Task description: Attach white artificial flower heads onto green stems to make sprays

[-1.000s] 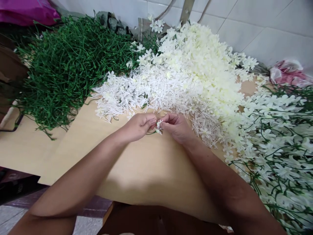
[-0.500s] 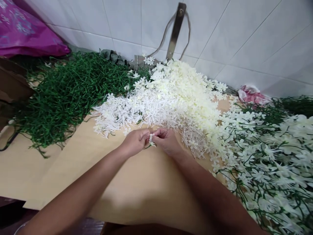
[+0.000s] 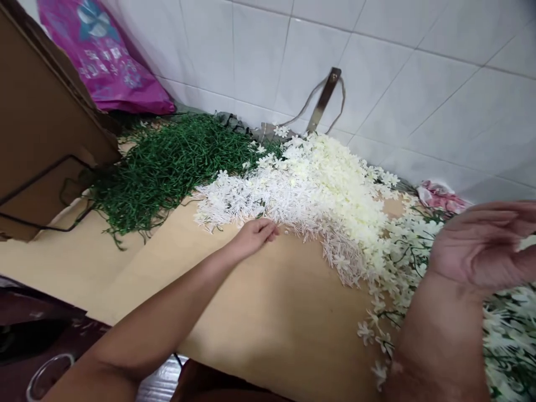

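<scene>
Left hand [image 3: 254, 235] laid low on the tabletop [image 3: 268, 312], fingers loosely curled, tips touching the near edge of the white flower pile [image 3: 268, 198]; whether anything was pinched between them, impossible to tell. Right hand [image 3: 481, 245] lifted well off to the right above the finished flower sprays [image 3: 508, 335], fingers spread loose, palm bare, grasping nothing. Cream blossom heap [image 3: 335, 178] just behind the white pile; green stem heap [image 3: 167, 162] to the left, against the tiled wall [image 3: 377, 72].
</scene>
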The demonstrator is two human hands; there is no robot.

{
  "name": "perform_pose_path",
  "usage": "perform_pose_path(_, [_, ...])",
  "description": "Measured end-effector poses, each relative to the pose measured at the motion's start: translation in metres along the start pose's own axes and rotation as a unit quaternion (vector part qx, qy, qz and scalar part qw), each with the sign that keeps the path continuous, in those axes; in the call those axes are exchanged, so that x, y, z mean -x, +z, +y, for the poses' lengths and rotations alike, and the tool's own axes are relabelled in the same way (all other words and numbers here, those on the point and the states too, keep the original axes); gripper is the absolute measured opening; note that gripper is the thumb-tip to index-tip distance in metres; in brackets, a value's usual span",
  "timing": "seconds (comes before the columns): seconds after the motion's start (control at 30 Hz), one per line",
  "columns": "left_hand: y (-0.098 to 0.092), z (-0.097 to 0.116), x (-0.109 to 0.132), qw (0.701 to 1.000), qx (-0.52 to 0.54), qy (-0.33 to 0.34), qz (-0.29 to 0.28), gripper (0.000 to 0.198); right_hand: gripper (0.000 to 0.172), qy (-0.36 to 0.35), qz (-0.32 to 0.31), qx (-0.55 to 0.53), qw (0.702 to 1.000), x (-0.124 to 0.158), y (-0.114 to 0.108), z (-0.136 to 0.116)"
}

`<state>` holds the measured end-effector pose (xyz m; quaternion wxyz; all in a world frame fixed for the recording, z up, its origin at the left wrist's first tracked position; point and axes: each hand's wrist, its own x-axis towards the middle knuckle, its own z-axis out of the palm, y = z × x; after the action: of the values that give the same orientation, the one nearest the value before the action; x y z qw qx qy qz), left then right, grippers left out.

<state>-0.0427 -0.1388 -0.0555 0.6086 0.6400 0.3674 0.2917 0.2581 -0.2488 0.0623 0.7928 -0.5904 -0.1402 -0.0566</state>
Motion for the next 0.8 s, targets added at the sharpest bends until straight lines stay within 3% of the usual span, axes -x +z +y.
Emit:
perform_pose_path(0.03, [0.001, -0.002, -0.001, 1.000, -0.028, -0.002, -0.015, 0.037, 0.076, 0.040, -0.097, -0.128, 0.986, 0.006, 0.004, 0.003])
perform_pose_path(0.07, [0.002, -0.004, -0.002, 0.998, -0.051, -0.003, -0.024, 0.034, 0.060, 0.094, -0.195, -0.213, 0.953, 0.016, 0.012, 0.008])
perform_pose_path(0.13, [0.003, -0.005, -0.004, 0.996, -0.084, -0.002, -0.026, 0.031, 0.017, 0.178, -0.298, -0.288, 0.893, 0.045, 0.036, 0.018])
perform_pose_path(0.23, [0.002, -0.008, -0.006, 0.993, -0.115, 0.000, -0.022, 0.032, 0.009, 0.171, -0.459, -0.144, 0.860, 0.093, 0.092, 0.031])
perform_pose_path(0.3, [0.001, -0.010, -0.006, 0.990, -0.137, 0.003, -0.026, 0.034, 0.006, 0.159, -0.522, -0.087, 0.834, 0.125, 0.138, 0.038])
perform_pose_path(0.33, [0.000, -0.011, -0.006, 0.989, -0.147, 0.007, -0.030, 0.035, 0.005, 0.129, -0.553, -0.053, 0.821, 0.140, 0.161, 0.042])
perform_pose_path(0.37, [-0.001, -0.012, -0.006, 0.987, -0.156, 0.012, -0.033, 0.035, 0.006, 0.012, -0.594, 0.039, 0.803, 0.155, 0.183, 0.047])
perform_pose_path(0.43, [-0.004, -0.013, -0.006, 0.985, -0.165, 0.026, -0.040, 0.034, 0.019, -0.204, -0.583, 0.217, 0.756, 0.179, 0.220, 0.060])
perform_pose_path(0.47, [-0.005, -0.012, -0.006, 0.985, -0.164, 0.032, -0.044, 0.033, 0.023, -0.265, -0.575, 0.300, 0.714, 0.187, 0.233, 0.067])
perform_pose_path(0.53, [-0.007, -0.011, -0.006, 0.985, -0.160, 0.037, -0.051, 0.033, 0.023, -0.330, -0.582, 0.397, 0.629, 0.195, 0.248, 0.080])
perform_pose_path(0.57, [-0.007, -0.011, -0.006, 0.985, -0.159, 0.037, -0.055, 0.033, 0.024, -0.340, -0.584, 0.410, 0.612, 0.194, 0.251, 0.085])
perform_pose_path(0.63, [-0.008, -0.011, -0.006, 0.986, -0.152, 0.034, -0.057, 0.032, 0.028, -0.353, -0.585, 0.408, 0.606, 0.186, 0.247, 0.089])
perform_pose_path(0.7, [-0.007, -0.012, -0.008, 0.992, -0.112, 0.027, -0.047, 0.031, 0.031, -0.365, -0.571, 0.396, 0.620, 0.173, 0.235, 0.085])
perform_pose_path(0.8, [-0.008, -0.013, -0.011, 0.999, 0.047, -0.001, -0.012, 0.033, 0.031, -0.383, -0.540, 0.372, 0.650, 0.152, 0.203, 0.073])
